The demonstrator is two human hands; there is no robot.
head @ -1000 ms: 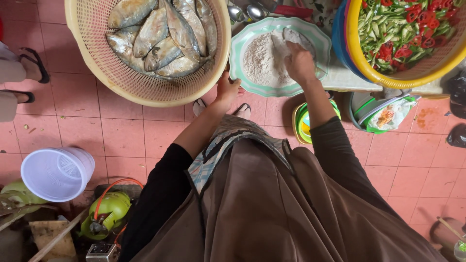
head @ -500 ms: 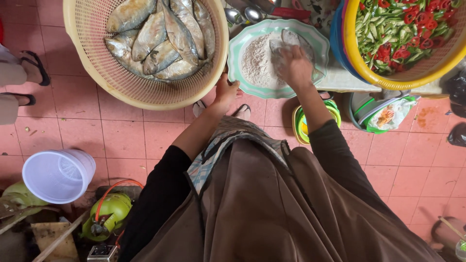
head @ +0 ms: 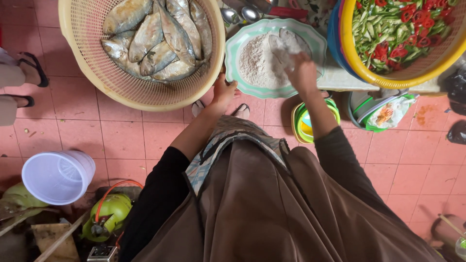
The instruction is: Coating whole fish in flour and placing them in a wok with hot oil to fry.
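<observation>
A pale green scalloped plate (head: pixel 238 60) holds a heap of white flour and a flour-coated fish (head: pixel 291 42). My right hand (head: pixel 302 73) presses on that fish in the flour. My left hand (head: pixel 224 91) grips the near rim of the plate, right beside a cream plastic basket (head: pixel 77 53) filled with several raw silver fish (head: pixel 155 41).
A yellow bowl of chopped green and red chillies (head: pixel 403 31) sits at the top right inside a blue basin. Two spoons (head: pixel 240 13) lie above the plate. On the pink tiled floor: a white bucket (head: pixel 57 175), a green gas canister (head: pixel 108 216), stacked green bowls (head: pixel 310 123). Another person's sandalled feet (head: pixel 26 80) are at left.
My right hand has slid slightly toward me across the flour with the fish. My left hand stays on the plate's rim.
</observation>
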